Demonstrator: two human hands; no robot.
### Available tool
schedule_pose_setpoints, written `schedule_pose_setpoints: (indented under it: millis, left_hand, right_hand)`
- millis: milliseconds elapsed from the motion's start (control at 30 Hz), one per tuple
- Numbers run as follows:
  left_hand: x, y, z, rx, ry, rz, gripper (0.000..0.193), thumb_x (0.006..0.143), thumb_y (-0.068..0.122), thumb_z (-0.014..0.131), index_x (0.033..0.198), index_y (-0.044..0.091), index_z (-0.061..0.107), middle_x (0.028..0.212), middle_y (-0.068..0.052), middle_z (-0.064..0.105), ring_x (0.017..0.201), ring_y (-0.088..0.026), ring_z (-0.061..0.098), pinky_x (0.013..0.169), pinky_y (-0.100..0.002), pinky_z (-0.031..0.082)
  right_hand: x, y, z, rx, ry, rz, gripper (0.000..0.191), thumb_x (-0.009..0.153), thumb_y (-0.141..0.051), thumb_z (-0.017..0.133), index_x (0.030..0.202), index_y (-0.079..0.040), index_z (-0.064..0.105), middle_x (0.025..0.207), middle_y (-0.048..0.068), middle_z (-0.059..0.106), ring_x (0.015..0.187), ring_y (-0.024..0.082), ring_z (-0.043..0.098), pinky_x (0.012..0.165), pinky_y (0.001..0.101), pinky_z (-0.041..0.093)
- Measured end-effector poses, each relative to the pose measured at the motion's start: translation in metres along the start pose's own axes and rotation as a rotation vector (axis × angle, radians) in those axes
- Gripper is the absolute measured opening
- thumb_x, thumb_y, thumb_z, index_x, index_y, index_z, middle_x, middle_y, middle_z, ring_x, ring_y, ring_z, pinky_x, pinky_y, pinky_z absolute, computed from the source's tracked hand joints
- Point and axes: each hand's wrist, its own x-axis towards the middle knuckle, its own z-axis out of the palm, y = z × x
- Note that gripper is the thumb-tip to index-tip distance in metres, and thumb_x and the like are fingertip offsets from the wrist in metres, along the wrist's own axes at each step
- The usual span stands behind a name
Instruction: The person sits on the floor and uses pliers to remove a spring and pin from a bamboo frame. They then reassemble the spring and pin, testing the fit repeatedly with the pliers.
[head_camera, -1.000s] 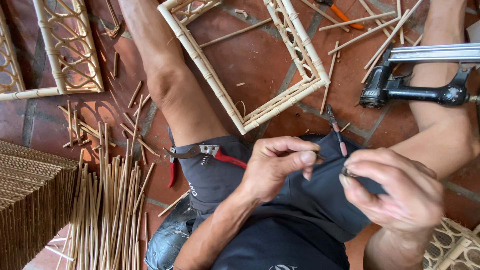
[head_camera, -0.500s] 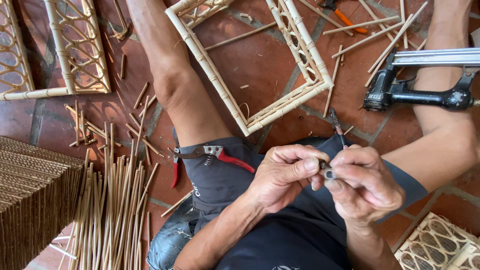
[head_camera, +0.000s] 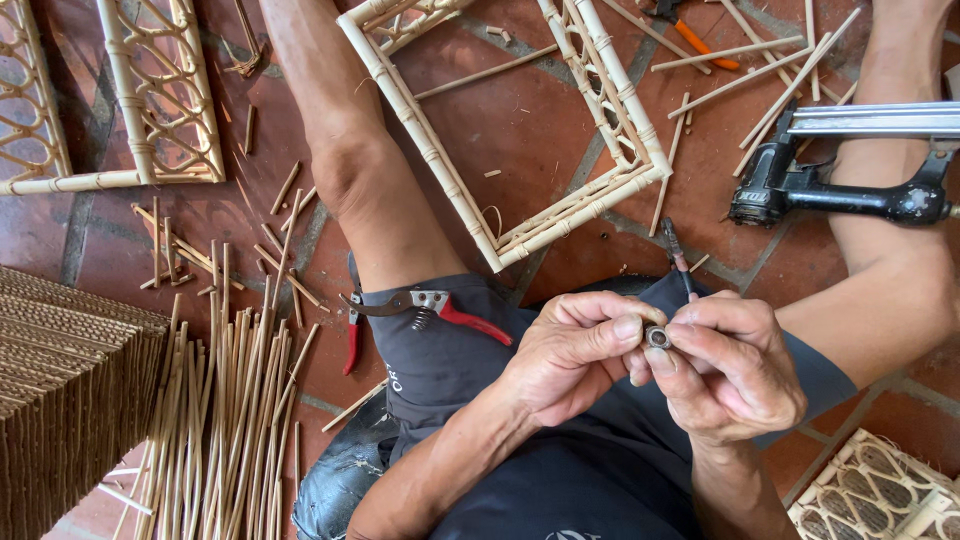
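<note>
Pinching a small metal ring (head_camera: 657, 337) between thumb and fingertips, the left hand (head_camera: 570, 365) and right hand (head_camera: 730, 375) meet over the lap, both closed tight on it. Ring looks hard, light, prob. slippery and easy to drop, so best held by its rim w/ fingertips. A thin dark tool (head_camera: 677, 255) pokes up behind the right hand. Red-handled shears (head_camera: 425, 308) rest on the thigh; cane frame (head_camera: 520, 130) lies on the floor beyond.

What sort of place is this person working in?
Probably a small cane or rattan craft workshop, worked on the floor: a bundle of thin cane sticks, a pale cane frame on red floor tiles, and red-handled shears.
</note>
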Motion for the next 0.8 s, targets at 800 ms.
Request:
schedule_pose_setpoints:
  millis: [800]
  left_hand:
    - [-0.005, 0.000, 0.005, 0.171, -0.046, 0.164, 0.020, 0.104, 0.000, 0.071, 0.123, -0.004, 0.074, 0.113, -0.015, 0.069, 0.100, -0.021, 0.066, 0.094, -0.034, 0.056]
  right_hand:
    - [0.034, -0.032, -0.008, -0.351, -0.152, -0.033, 0.025, 0.082, 0.002, 0.086, 0.102, 0.005, 0.070, 0.097, 0.017, 0.068, 0.084, 0.028, 0.071, 0.069, 0.0342, 0.058]
